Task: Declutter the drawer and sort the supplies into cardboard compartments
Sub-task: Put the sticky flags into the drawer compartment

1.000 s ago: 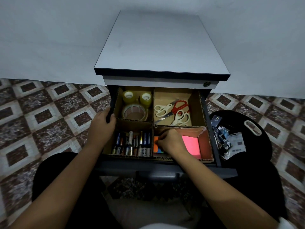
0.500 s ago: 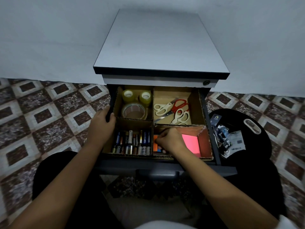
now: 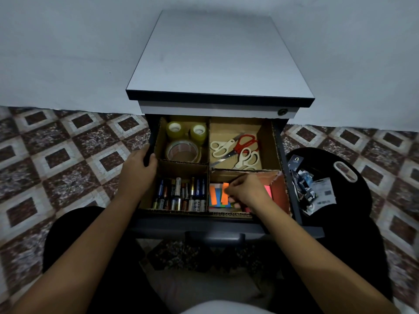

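Observation:
The open drawer (image 3: 285,164) holds four cardboard compartments. Tape rolls (image 3: 183,150) fill the back left one, scissors (image 3: 235,149) the back right, batteries (image 3: 179,193) the front left. In the front right compartment lie coloured sticky flags (image 3: 217,196) and a pink note pad (image 3: 268,191), partly hidden. My right hand (image 3: 246,191) is inside that compartment, fingers curled and pinching an orange flag. My left hand (image 3: 137,169) grips the drawer's left side wall.
The grey-topped cabinet (image 3: 217,57) stands against a pale wall. A black round stool (image 3: 328,168) at the right carries packaging scraps (image 3: 310,189). Patterned tile floor (image 3: 56,159) surrounds it. My knees are below the drawer front.
My right hand has shifted slightly right within the front right compartment, uncovering more of the coloured flags. The left hand stays on the drawer side.

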The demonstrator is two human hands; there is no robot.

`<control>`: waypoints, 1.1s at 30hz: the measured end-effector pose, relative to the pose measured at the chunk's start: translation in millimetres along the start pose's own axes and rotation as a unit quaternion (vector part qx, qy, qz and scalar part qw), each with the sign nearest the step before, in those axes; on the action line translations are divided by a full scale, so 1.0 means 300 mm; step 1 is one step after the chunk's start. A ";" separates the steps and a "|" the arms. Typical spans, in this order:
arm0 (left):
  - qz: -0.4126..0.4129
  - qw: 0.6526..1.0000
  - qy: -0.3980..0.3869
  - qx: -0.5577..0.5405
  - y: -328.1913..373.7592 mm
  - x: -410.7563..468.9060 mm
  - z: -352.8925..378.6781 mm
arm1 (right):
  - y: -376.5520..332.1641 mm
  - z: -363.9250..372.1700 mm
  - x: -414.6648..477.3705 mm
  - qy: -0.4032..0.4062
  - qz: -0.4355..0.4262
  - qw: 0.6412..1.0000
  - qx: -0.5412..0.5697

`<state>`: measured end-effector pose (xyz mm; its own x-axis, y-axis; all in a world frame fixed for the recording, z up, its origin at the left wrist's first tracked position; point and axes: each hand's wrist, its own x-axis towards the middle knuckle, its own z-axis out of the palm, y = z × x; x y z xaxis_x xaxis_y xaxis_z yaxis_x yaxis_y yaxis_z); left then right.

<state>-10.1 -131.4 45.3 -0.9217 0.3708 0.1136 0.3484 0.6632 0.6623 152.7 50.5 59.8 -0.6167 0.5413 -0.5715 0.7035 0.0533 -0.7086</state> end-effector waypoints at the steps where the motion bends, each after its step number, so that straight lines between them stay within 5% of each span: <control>1: -0.002 1.000 0.000 0.000 0.001 0.000 0.000 | 0.003 0.009 0.007 0.003 -0.008 1.000 -0.013; 14: -0.009 1.000 0.000 -0.005 0.010 -0.002 -0.001 | -0.008 0.071 0.039 0.062 -0.074 0.984 -0.147; 26: -0.010 1.000 -0.005 -0.001 0.006 -0.001 -0.004 | -0.009 0.077 0.033 0.055 -0.058 0.990 -0.120; 33: -0.016 1.000 -0.006 -0.005 0.019 -0.008 -0.007 | -0.031 0.018 0.004 -0.018 0.011 1.000 0.000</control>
<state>-6.4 -129.8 50.4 -0.9300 0.3579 0.0840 0.3178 0.6676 0.6733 143.6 46.3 63.3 -0.6127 0.5124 -0.6017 0.7171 0.0406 -0.6957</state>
